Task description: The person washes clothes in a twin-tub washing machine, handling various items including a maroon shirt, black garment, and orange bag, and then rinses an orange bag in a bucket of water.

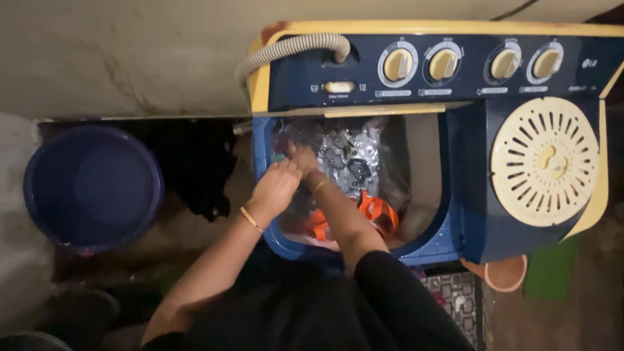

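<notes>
Grip: both hands are plunged together into the open wash tub (429, 162) of a twin-tub washing machine (455, 71); the left hand (274, 188) is curled into a loose fist at the tub's left edge, and what it is closed on cannot be told.
Right hand: the right hand (304, 159) is pressed into wet laundry just beside the left hand; its fingers are sunk in the cloth, so whether it is clenched or released cannot be told.
Laundry: a patterned grey and dark cloth (348, 156) is seen lying in foamy water in the middle of the tub, touching both hands.
Orange item: an orange garment (377, 211) is seen at the tub's near side, against the right forearm.
Wrist: a thin gold bangle (251, 220) is worn on the left wrist.
Machine: 4 cream dials (398, 64) are set on the blue control panel, a grey ribbed hose (292, 47) is looped at its left end, and a round cream spinner lid (545, 161) is seen on the right.
Surroundings: a blue bucket (93, 187) is placed on the floor well to the left, with dark cloth (195, 162) heaped between it and the machine.
</notes>
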